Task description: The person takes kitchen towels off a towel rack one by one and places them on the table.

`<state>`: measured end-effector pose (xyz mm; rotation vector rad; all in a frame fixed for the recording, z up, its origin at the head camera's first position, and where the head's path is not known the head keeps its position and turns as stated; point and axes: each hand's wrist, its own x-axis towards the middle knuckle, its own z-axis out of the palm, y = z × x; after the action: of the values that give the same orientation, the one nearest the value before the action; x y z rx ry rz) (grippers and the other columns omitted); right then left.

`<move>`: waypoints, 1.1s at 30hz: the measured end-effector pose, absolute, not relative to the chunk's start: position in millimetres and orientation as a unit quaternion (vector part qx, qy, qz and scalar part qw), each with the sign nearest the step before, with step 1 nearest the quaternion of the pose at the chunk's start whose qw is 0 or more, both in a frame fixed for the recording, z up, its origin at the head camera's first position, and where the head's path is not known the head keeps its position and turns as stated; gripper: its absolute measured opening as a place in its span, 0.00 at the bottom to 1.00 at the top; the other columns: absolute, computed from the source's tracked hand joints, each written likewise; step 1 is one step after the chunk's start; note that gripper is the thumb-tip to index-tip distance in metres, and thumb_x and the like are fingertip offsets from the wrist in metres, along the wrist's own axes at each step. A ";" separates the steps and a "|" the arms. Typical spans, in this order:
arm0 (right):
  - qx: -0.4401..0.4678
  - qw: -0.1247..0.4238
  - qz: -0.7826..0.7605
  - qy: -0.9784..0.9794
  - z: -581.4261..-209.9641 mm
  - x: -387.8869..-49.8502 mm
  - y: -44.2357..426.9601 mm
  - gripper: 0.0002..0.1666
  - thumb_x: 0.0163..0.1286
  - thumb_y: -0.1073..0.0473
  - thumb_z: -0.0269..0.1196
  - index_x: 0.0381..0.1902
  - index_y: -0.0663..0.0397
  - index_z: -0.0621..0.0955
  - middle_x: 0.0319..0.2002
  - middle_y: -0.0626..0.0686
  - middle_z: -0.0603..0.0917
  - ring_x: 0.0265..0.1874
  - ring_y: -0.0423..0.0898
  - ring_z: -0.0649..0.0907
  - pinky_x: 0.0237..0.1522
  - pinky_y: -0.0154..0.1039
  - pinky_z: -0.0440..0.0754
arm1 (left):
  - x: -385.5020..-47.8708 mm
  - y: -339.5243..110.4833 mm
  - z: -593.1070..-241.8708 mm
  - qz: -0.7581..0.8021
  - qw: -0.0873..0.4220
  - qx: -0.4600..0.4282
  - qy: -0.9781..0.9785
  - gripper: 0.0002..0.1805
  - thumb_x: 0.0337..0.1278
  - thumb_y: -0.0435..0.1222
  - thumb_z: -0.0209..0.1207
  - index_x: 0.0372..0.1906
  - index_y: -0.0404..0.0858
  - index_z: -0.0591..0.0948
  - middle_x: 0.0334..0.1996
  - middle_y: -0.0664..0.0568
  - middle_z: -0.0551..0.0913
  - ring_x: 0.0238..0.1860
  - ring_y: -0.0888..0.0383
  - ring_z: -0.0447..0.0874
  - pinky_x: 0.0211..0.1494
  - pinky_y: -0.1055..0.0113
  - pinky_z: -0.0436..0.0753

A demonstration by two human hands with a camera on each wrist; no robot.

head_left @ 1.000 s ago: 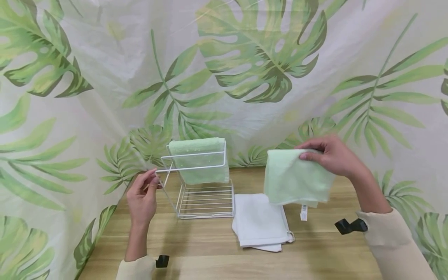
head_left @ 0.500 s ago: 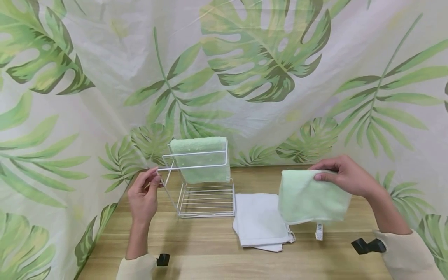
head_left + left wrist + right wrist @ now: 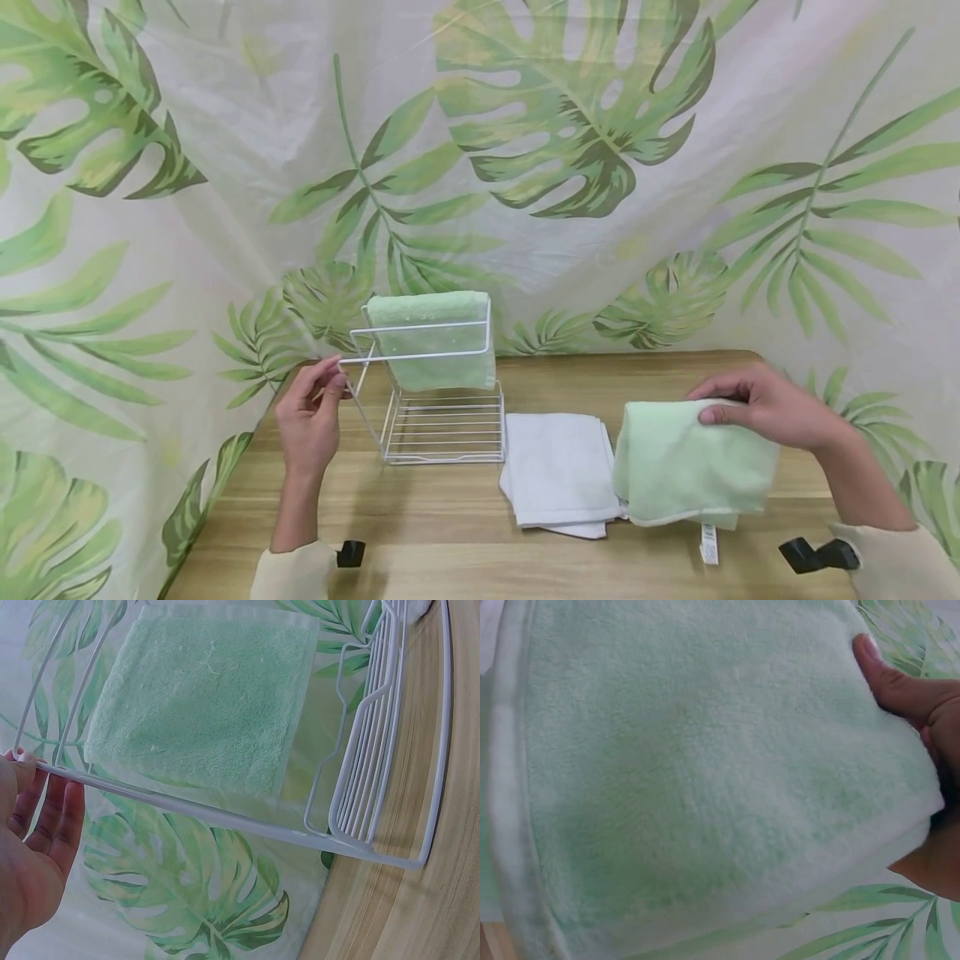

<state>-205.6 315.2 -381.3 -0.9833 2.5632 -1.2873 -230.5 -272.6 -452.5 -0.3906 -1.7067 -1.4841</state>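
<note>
Folded green towel [image 3: 693, 467] hangs below right hand [image 3: 776, 408], top edge pinched; left hand [image 3: 309, 417] grips white rack [image 3: 420, 357] at corner.

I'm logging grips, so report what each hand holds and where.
The right hand pinches a folded green towel by its upper edge. The left hand grips the white wire rack at its upper near-left corner.

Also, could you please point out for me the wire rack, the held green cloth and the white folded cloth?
Wire rack [image 3: 292, 835]: left wrist view, on its long side bar.
Held green cloth [image 3: 693, 467]: head view, middle of its hanging front.
White folded cloth [image 3: 561, 471]: head view, on its top face.
</note>
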 end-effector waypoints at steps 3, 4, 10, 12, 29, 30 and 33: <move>-0.357 0.088 -0.440 0.819 -383.7 -204.1 320.1 0.13 0.74 0.73 0.65 0.52 0.56 0.89 0.44 0.42 0.93 0.36 0.35 0.88 0.30 0.35 0.90 | -230.2 -273.2 -451.1 -0.585 0.409 -0.149 -0.684 0.14 0.66 0.14 0.61 0.54 0.17 0.83 0.39 0.62 0.85 0.35 0.66 0.88 0.37 0.79 0.92; -0.368 0.100 -0.446 0.810 -384.7 -203.9 321.7 0.14 0.74 0.74 0.64 0.52 0.57 0.89 0.44 0.43 0.93 0.36 0.35 0.89 0.31 0.35 0.90 | -229.9 -273.4 -450.8 -0.584 0.408 -0.148 -0.686 0.14 0.66 0.14 0.61 0.54 0.17 0.83 0.39 0.63 0.85 0.35 0.66 0.88 0.37 0.79 0.92; -0.406 0.128 -0.472 0.772 -396.7 -203.4 327.3 0.19 0.74 0.78 0.62 0.54 0.57 0.88 0.45 0.47 0.93 0.41 0.37 0.90 0.40 0.34 0.92 | -229.3 -273.6 -449.2 -0.586 0.410 -0.149 -0.683 0.13 0.67 0.16 0.62 0.54 0.16 0.83 0.38 0.56 0.85 0.36 0.67 0.88 0.37 0.78 0.92; -0.398 0.134 -0.471 0.776 -404.3 -203.9 327.2 0.18 0.74 0.77 0.62 0.54 0.56 0.88 0.45 0.47 0.93 0.42 0.38 0.90 0.42 0.34 0.92 | -228.9 -273.5 -448.5 -0.588 0.408 -0.147 -0.683 0.13 0.67 0.17 0.62 0.55 0.17 0.83 0.38 0.55 0.85 0.36 0.67 0.88 0.37 0.78 0.92; -0.323 0.066 -0.411 0.850 -464.4 -237.9 323.7 0.09 0.77 0.66 0.66 0.50 0.53 0.90 0.43 0.48 0.93 0.42 0.31 0.87 0.42 0.27 0.87 | -227.3 -271.6 -451.0 -0.594 0.410 -0.150 -0.676 0.15 0.64 0.13 0.60 0.54 0.17 0.83 0.39 0.60 0.86 0.38 0.67 0.89 0.38 0.77 0.93; -0.325 0.058 -0.408 0.851 -467.4 -240.0 323.3 0.09 0.77 0.66 0.66 0.50 0.54 0.90 0.43 0.50 0.93 0.42 0.31 0.86 0.41 0.26 0.87 | -227.3 -271.3 -450.7 -0.596 0.410 -0.150 -0.674 0.15 0.64 0.13 0.60 0.54 0.17 0.83 0.39 0.59 0.86 0.38 0.66 0.89 0.38 0.76 0.93; -0.324 0.038 -0.401 0.856 -477.1 -246.0 322.0 0.08 0.77 0.67 0.67 0.49 0.54 0.90 0.43 0.52 0.93 0.41 0.30 0.86 0.41 0.26 0.87 | -227.4 -270.4 -450.2 -0.601 0.410 -0.152 -0.669 0.14 0.65 0.13 0.61 0.54 0.17 0.83 0.39 0.57 0.86 0.38 0.65 0.90 0.38 0.76 0.93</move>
<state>-246.0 322.0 -477.1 -0.9932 2.6268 -1.2300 -227.4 -270.4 -450.2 -0.3823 -1.6849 -1.5128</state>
